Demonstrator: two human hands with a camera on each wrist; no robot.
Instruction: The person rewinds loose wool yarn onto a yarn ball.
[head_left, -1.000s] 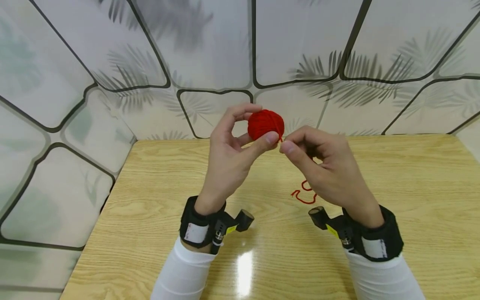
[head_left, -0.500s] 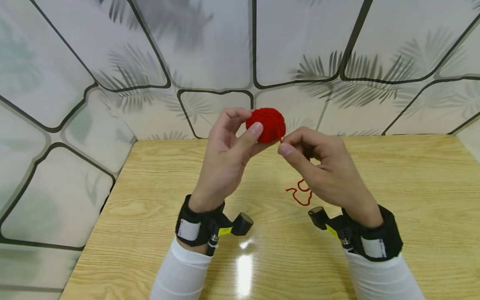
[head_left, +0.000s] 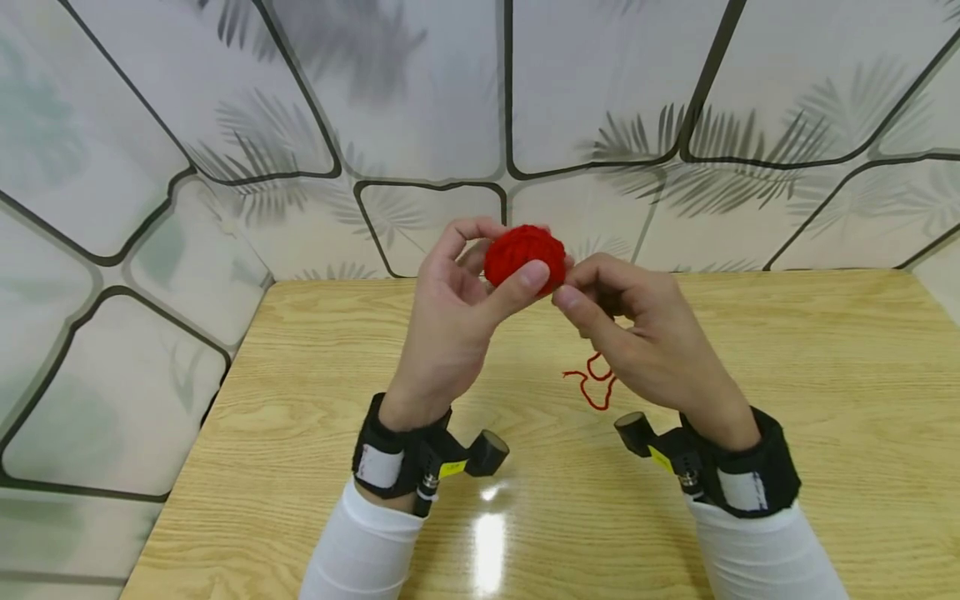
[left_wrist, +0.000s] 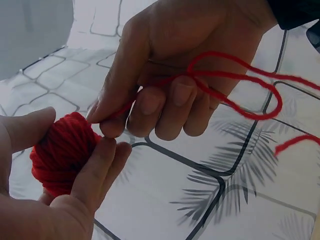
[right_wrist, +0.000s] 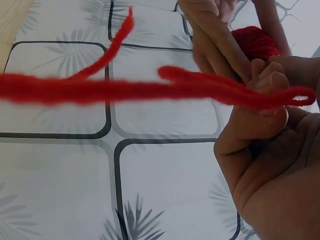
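My left hand [head_left: 457, 312] holds a small ball of red yarn [head_left: 522, 252] up above the wooden table [head_left: 315, 400], thumb in front and fingers curled behind it. The ball [left_wrist: 62, 152] fills the lower left of the left wrist view. My right hand [head_left: 637, 337] pinches the loose red strand [left_wrist: 235, 75] right beside the ball, fingertips nearly touching my left thumb. The rest of the strand [head_left: 592, 379] hangs down in loops under my right hand. In the right wrist view the strand [right_wrist: 150, 87] runs across the frame to the ball [right_wrist: 255, 42].
The table's far edge meets a wall panel [head_left: 420, 108] printed with palm leaves and dark lines. A black camera strap [head_left: 393, 458] sits on each wrist, over white sleeves [head_left: 367, 542].
My right hand has moved closer to the ball, closing the gap. My left hand has turned the ball slightly and its thumb has shifted. The hanging loops have drifted left.
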